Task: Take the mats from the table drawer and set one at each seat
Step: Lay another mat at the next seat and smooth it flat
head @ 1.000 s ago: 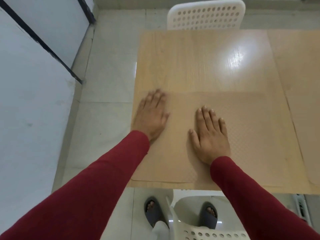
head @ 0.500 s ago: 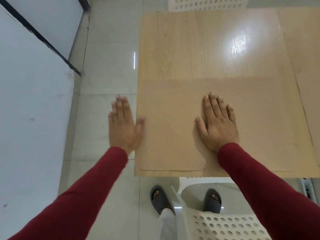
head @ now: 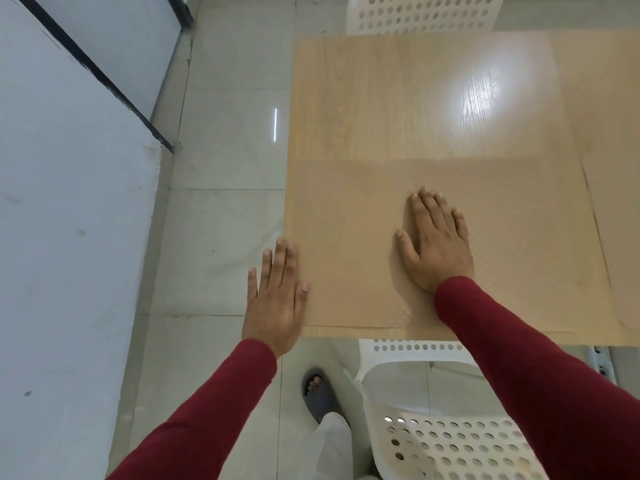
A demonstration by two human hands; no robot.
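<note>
I see my right hand [head: 437, 244] lying flat, fingers straight and together, palm down on the mat [head: 346, 244]. The mat is a thin tan rectangle with a fine woven diamond texture and rounded corners, spread at the near left corner of the table [head: 381, 98], its near edge just inside the table's edge. My left hand [head: 275, 299] is open too, fingers straight, holding nothing; it hangs over the floor [head: 225, 161] beside the table's left edge, thumb close to the mat's side. The table is pale wood-grain laminate with a glossy glare patch. A second mat [head: 620, 220] of the same kind lies to the right. White perforated plastic chairs stand at the near seat [head: 450, 445] and the far seat [head: 422, 12]. The floor is pale glossy tile.
</note>
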